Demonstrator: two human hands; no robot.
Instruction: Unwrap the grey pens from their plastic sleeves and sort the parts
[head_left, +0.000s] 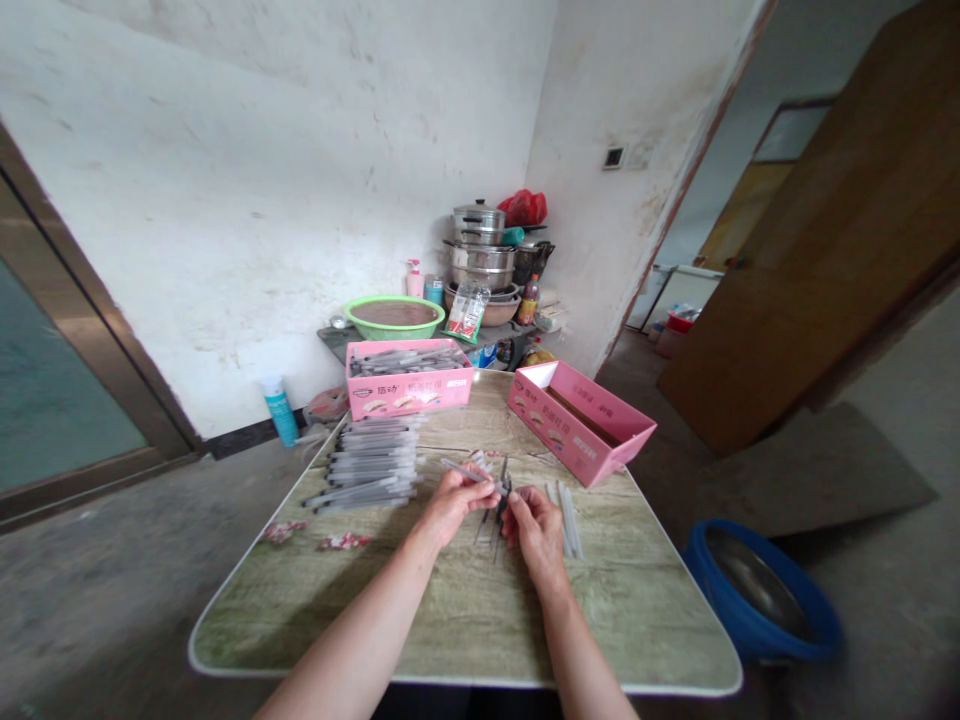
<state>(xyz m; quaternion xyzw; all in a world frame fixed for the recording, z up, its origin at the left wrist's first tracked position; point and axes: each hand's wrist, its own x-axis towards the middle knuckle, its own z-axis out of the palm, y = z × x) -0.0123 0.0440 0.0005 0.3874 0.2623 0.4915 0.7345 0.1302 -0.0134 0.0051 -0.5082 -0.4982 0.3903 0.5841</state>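
Note:
My left hand (459,503) pinches a slim translucent pen (465,470), its end pointing toward my right hand. The fingers of my right hand (535,522) are pressed together close to that end; what they grip is too small to make out. Under and between both hands lie several thin dark pieces (495,530). Just right of my right hand rest a few pale translucent tubes (570,525). To the left, a stack of grey pens with dark ends (371,465) lies in rows on the table.
Behind the stack stands a pink box (409,392) full of pens. Another pink box (577,425) sits at an angle on the table's (465,610) right side. Beyond are a green basin (394,315) and stacked pots (480,255). A blue tub (765,590) stands right of the table.

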